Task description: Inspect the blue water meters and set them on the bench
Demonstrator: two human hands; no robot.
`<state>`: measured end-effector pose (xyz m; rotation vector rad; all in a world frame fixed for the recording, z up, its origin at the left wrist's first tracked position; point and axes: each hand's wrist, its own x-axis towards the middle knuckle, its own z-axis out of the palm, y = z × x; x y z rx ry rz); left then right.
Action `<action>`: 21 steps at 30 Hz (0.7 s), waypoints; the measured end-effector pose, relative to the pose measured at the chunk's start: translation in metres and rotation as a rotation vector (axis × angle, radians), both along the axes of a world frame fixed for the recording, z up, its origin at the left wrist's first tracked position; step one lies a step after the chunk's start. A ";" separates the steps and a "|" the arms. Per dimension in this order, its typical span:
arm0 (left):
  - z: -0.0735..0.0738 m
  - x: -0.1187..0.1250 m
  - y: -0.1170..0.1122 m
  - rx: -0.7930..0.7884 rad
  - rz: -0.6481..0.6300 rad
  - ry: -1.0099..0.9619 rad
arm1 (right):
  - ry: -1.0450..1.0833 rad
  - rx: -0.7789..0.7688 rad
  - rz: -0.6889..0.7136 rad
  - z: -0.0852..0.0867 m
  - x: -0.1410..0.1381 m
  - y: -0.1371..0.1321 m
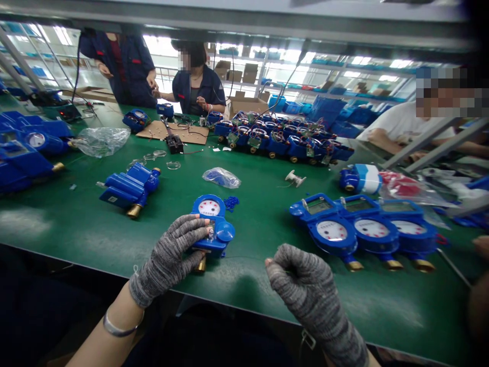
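Observation:
My left hand (171, 255), in a grey fingerless knit glove, is closed over a blue water meter (219, 242) near the table's front edge. The meter has a round white dial, a raised blue round cap and a brass end. To its right, my right hand (301, 280), gloved alike, is held above the table edge with fingers pinched. A faint thin wire (244, 257) runs from the meter toward those fingertips; its end is hidden in them. Small blue pieces (231, 203) lie in a heap just behind the meter.
Three blue meters (372, 229) stand in a row at right; another meter (130, 188) lies at left. Behind are a white spool (295, 178), a plastic bag (221, 177) of blue pieces and many meter bodies (275, 137). Co-workers (196, 81) are across the table and at right.

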<state>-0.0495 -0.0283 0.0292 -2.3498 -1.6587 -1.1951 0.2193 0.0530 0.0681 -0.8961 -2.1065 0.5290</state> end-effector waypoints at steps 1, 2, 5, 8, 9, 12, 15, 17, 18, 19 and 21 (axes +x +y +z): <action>0.000 0.000 0.000 0.002 -0.004 -0.002 | 0.002 0.010 -0.004 0.000 0.000 -0.001; -0.001 0.000 0.000 0.006 -0.009 -0.005 | 0.008 0.022 -0.011 0.000 0.000 -0.001; -0.001 -0.001 0.002 0.013 -0.019 -0.008 | 0.005 0.048 -0.018 0.002 0.000 -0.003; -0.002 -0.002 0.002 0.002 -0.008 -0.003 | -0.032 0.046 -0.002 0.005 -0.002 -0.004; -0.002 -0.002 0.002 -0.003 -0.005 -0.002 | -0.046 0.044 0.003 0.007 -0.003 -0.004; -0.004 -0.002 0.000 -0.007 -0.005 -0.004 | -0.080 0.050 0.012 0.010 -0.005 -0.004; -0.005 -0.001 -0.001 -0.003 -0.001 -0.003 | -0.091 0.068 0.012 0.011 -0.004 -0.005; -0.004 -0.002 0.000 -0.004 0.005 -0.002 | -0.103 0.074 0.017 0.012 -0.004 -0.006; -0.003 -0.002 0.001 -0.005 0.006 0.001 | -0.115 0.072 0.026 0.013 -0.005 -0.007; -0.002 -0.002 0.002 -0.007 0.006 0.009 | -0.128 0.068 0.039 0.014 -0.006 -0.008; 0.002 0.001 0.002 -0.006 0.043 0.045 | -0.144 0.052 0.076 0.015 -0.009 -0.010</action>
